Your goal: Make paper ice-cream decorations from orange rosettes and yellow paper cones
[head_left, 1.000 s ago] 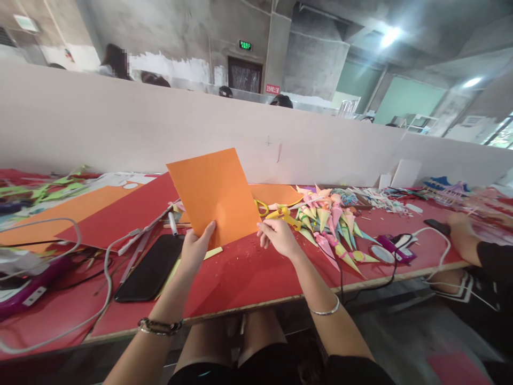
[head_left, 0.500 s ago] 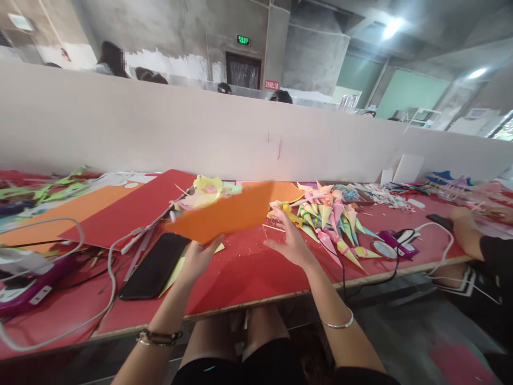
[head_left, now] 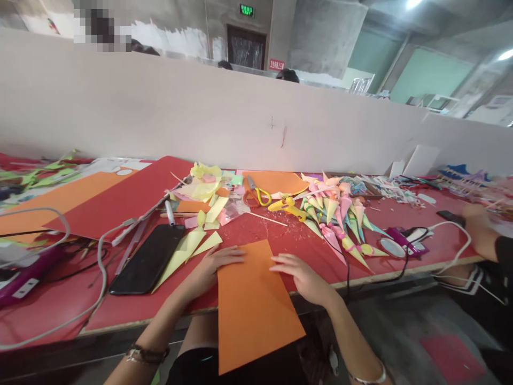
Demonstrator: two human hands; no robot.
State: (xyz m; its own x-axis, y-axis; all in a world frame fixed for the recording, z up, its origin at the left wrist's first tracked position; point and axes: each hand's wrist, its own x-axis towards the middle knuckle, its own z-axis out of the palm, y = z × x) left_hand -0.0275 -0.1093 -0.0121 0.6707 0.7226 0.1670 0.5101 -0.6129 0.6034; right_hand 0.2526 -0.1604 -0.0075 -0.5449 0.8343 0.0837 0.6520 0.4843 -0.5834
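Note:
An orange paper sheet lies partly on the red table, its near part reaching past the table's front edge. At its upper left side my left hand rests with extended fingers touching the sheet. My right hand is spread, its fingertips at the sheet's upper right edge. Beyond the sheet lie orange-and-yellow scissors, a yellow glue gun and a thin stick. A pile of paper cones is to the right. Yellow paper pieces lie left of my left hand.
A black phone lies at the left, near a purple power strip and white cable. Large red card is behind them. Another person's arm rests at the right. A pale partition stands behind the table.
The orange sheet has come down from above the table and turned lengthwise toward me. My left hand has moved from the sheet's lower edge to its left side, and my right hand has come to its right edge.

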